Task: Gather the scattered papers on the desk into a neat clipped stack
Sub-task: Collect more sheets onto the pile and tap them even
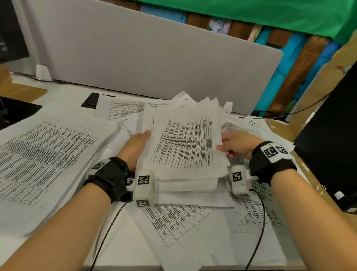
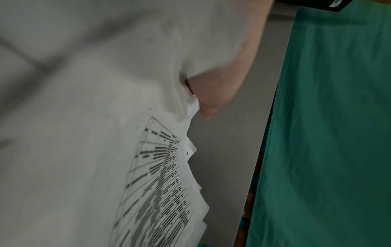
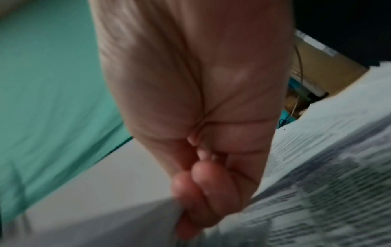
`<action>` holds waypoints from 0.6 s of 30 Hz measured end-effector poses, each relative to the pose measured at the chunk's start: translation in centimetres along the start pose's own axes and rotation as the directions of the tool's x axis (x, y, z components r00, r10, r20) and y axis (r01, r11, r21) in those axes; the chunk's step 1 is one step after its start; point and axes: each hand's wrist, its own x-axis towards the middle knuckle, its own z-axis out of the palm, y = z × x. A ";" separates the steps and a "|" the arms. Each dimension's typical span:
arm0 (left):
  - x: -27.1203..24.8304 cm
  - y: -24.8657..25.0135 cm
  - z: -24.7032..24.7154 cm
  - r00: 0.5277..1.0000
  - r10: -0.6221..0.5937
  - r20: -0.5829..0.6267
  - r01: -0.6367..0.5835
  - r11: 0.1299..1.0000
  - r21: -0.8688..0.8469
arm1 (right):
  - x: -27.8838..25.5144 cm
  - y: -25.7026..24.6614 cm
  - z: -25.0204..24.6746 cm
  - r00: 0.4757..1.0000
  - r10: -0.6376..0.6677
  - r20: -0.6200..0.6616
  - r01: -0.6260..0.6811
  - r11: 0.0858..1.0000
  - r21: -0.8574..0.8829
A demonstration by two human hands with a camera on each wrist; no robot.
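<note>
A thick stack of printed table sheets [image 1: 185,145] is tilted up above the desk between both hands, its far corners fanned unevenly. My left hand [image 1: 142,138] holds the stack's left edge; most of its fingers are hidden behind the paper. In the left wrist view one fingertip [image 2: 208,107] pokes out past the stack [image 2: 160,192]. My right hand [image 1: 226,144] grips the right edge, thumb on top. In the right wrist view its fingers [image 3: 203,188] are curled against the paper [image 3: 317,183]. Loose sheets [image 1: 183,235] lie under the stack and hang over the desk's front edge.
A second large pile of sheets [image 1: 32,162] lies at the left. More sheets [image 1: 124,108] spread behind and to the right [image 1: 260,213]. A flat black object [image 1: 91,99] lies near the grey divider panel [image 1: 138,51]. A black computer case [image 1: 343,137] stands at the right, a monitor [image 1: 2,23] at the left.
</note>
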 end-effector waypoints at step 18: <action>0.6 -1.1 -0.7 0.998 0.014 0.055 -0.008 0.996 -0.093 | 0.6 3.6 1.8 0.910 0.117 -0.398 -0.049 0.983 0.177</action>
